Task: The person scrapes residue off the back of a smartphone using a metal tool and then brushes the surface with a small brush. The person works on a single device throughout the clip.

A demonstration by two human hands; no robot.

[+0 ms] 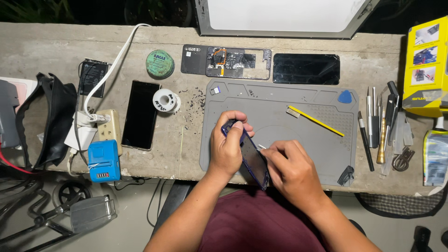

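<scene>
My left hand [227, 145] grips a dark blue phone [252, 157], tilted on edge over the grey work mat [280, 100]. My right hand [292, 169] is closed on a thin metal tool [262, 146] whose tip touches the phone's side. The lower end of the phone is hidden between my hands.
On the mat lie a yellow brush [315, 121] and a blue pick [345, 97]. Behind it are an opened phone frame [228, 60] and a black screen [306, 68]. Hand tools [379, 128] lie at the right, another phone [141, 114], solder spool [166, 100] and power strip [108, 128] at the left.
</scene>
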